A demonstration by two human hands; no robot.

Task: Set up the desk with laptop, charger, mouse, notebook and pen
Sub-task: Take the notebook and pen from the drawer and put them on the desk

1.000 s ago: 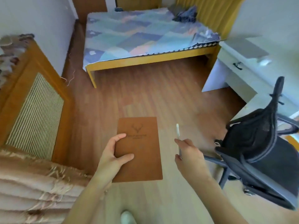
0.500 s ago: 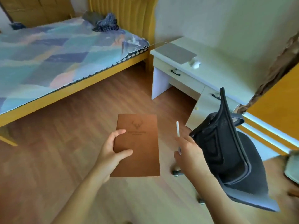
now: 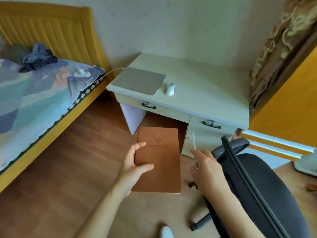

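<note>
Left hand (image 3: 135, 164) clamps brown notebook (image 3: 158, 160) at left edge, thumb on cover, fingers under; held flat above floor, short of desk (image 3: 205, 93)
Right hand (image 3: 208, 169) pinches pen (image 3: 194, 145), tip up
Notebook looks stiff, light, matte, one-hand edge grip enough; pen thin, could roll, lay down flat
Laptop (image 3: 139, 80) closed, mouse (image 3: 170, 88) just beside, charger cable (image 3: 114, 70) trailing to bed (image 3: 42, 93)
Versus second ago: view swung from bed to desk, desk closer, chair (image 3: 257, 186) now at right, grips unchanged

- I'm seeing a tan-brown notebook (image 3: 158, 160) showing a darker stamped deer head.
- I'm looking at a pale cream counter (image 3: 205, 90) carrying a grey laptop (image 3: 139, 80) and white mouse (image 3: 170, 88).
- I'm noticing a bedspread (image 3: 34, 93) in blue, teal and peach patches, edged in black-and-white checks.
- I'm seeing a black chair (image 3: 257, 186) standing on red-brown wood flooring (image 3: 60, 169).
</note>
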